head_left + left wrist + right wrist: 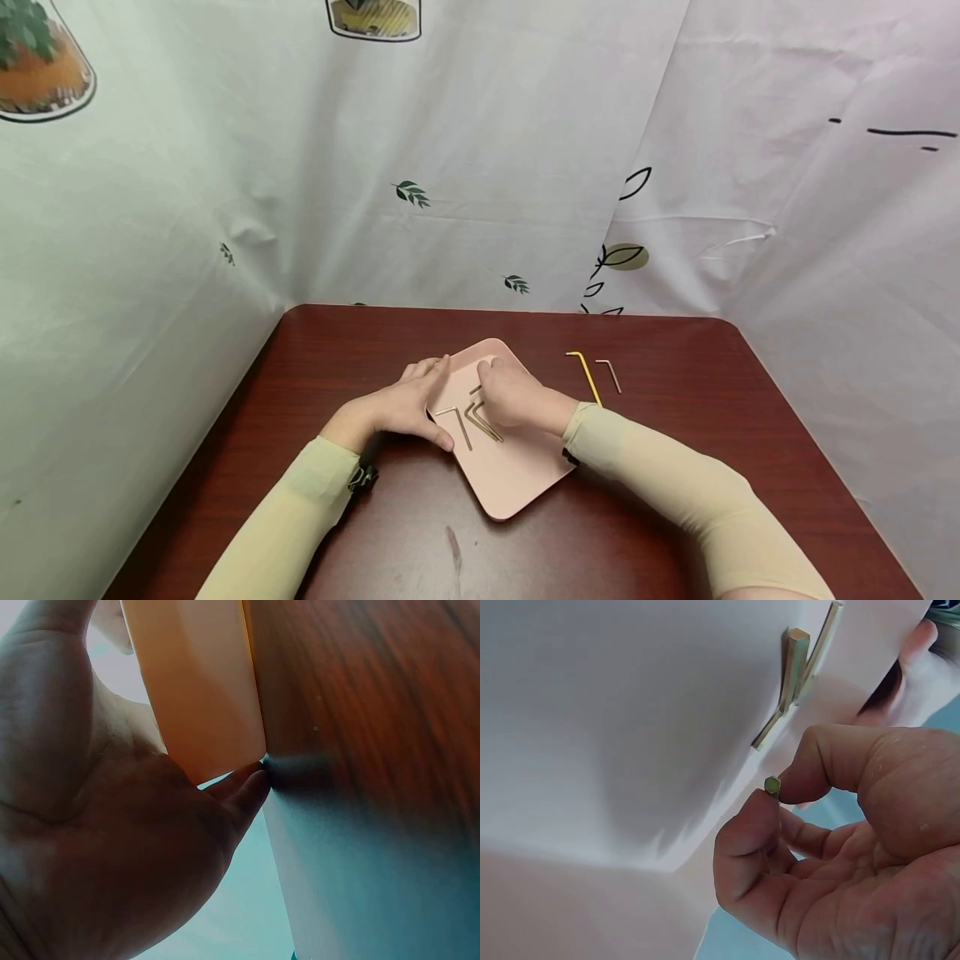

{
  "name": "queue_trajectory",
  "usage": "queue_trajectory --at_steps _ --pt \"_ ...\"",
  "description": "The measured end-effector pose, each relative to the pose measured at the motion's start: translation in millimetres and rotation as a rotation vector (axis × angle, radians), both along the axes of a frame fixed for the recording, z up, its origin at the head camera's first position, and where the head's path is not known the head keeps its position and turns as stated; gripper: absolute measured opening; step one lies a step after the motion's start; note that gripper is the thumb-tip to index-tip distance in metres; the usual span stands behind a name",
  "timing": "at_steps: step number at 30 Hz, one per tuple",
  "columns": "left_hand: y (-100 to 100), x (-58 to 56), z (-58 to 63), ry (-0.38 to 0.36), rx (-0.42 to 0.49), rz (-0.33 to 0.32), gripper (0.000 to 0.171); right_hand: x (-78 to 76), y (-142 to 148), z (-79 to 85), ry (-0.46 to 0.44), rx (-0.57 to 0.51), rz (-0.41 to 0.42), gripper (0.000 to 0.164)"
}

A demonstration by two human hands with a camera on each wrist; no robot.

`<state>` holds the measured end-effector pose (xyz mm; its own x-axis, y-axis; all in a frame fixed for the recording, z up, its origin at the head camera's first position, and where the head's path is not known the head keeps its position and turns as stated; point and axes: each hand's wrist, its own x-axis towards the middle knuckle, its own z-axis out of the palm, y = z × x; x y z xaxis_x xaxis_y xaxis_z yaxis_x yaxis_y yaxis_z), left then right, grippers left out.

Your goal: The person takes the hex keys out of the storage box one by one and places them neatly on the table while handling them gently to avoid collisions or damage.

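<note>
A shallow pink tray (517, 483) lies slanted on the table, its left corner between the thumb and fingers of my left hand (405, 408). In the left wrist view, that hand's fingertips (251, 791) meet the tray's wall (206, 697). Over the tray's far part, my right hand (513, 396) pinches a hex key (772, 784) between thumb and index finger; its hexagonal end faces the right wrist camera, and the rest is mostly hidden. Several brass-coloured hex keys (463, 429) lie in the tray, left of the right hand.
Right of the tray, a yellow hex key (587, 375) and a smaller copper-coloured hex key (613, 377) lie on the dark red wooden table (360, 342). White printed curtains (465, 233) hang behind the table and along both sides.
</note>
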<state>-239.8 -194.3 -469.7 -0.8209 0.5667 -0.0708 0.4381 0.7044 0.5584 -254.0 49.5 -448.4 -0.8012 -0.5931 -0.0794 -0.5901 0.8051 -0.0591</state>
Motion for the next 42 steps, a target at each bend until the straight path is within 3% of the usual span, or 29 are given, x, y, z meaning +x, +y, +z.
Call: queue_trajectory --at_steps 5,14,21,33,40,42 --pt "3 -2.8 -2.0 0.004 0.003 -0.017 0.159 1.6 4 3.8 -0.04 -0.025 -0.052 0.031" --pt "0 0.4 0.6 -0.004 0.004 -0.006 0.158 4.3 8 10.7 -0.054 -0.101 -0.038 0.026" --pt "0 0.3 -0.6 0.004 0.003 -0.006 0.158 6.0 12 19.0 -0.081 -0.114 -0.038 0.038" --pt "1 0.4 1.1 0.006 0.001 -0.015 0.158 7.4 18 30.7 -0.115 -0.144 -0.074 0.044" --pt "0 -0.7 -1.4 0.015 -0.005 -0.024 0.158 3.1 22 26.8 -0.139 -0.139 -0.098 0.046" --pt "-1 -0.4 -0.9 0.018 -0.007 -0.025 0.158 -3.5 27 16.2 -0.12 -0.147 -0.082 0.045"
